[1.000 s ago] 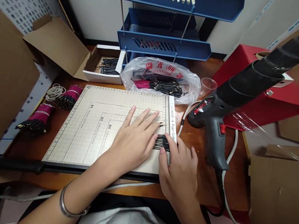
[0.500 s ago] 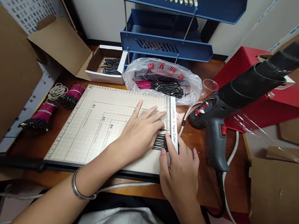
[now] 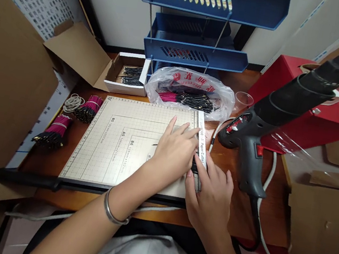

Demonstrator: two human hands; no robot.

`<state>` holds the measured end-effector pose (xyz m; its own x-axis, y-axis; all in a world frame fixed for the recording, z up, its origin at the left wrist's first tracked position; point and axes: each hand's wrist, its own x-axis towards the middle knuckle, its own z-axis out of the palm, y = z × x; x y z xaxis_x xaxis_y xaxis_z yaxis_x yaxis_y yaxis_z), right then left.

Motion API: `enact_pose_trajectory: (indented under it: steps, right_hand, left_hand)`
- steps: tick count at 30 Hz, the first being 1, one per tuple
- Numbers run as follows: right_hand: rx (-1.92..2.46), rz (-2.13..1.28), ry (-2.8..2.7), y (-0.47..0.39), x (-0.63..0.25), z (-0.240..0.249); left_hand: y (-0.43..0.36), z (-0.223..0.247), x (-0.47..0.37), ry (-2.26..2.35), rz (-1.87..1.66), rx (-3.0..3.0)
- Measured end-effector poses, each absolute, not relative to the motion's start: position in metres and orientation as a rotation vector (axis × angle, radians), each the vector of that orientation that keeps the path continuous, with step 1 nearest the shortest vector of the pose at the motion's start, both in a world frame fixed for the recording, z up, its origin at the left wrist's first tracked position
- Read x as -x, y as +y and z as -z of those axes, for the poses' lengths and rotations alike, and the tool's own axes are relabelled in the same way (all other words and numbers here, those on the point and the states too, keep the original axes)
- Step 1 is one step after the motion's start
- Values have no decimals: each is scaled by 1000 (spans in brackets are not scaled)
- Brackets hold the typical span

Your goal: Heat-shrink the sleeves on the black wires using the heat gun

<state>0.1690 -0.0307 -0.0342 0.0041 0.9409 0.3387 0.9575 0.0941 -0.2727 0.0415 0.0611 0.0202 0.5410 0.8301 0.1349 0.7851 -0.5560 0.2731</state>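
Black thin pieces (image 3: 195, 164) between both hands (image 3: 193, 161) (grip unclear), fingers curled, on cream cutter board (image 3: 115, 144).

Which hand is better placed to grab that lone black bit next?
Probably the left hand: the black bit is right beside it, while the right hand is farther off, by the white strip.

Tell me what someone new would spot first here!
Probably the big dark heat gun on the right, its nozzle slanting up before a bright red box. Next, the left hand and right hand, close together at the right side of the pale paper cutter. Behind rises a blue rack.
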Motion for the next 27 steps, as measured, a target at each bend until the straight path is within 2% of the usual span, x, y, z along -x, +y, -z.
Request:
enact_pose_trajectory:
  steps: [4, 9, 27]
  right_hand:
    - [1800, 74, -1898, -31, -170, 37]
    - [1794, 110, -1905, -32, -169, 38]
    - [1920, -28, -1981, -24, -168, 35]
  left_hand:
    - [54, -20, -22, 1505, -488, -2538]
    - [50, -18, -6, 1565, -452, -2525]
    - [65, -21, -36, 1446, -430, -2585]
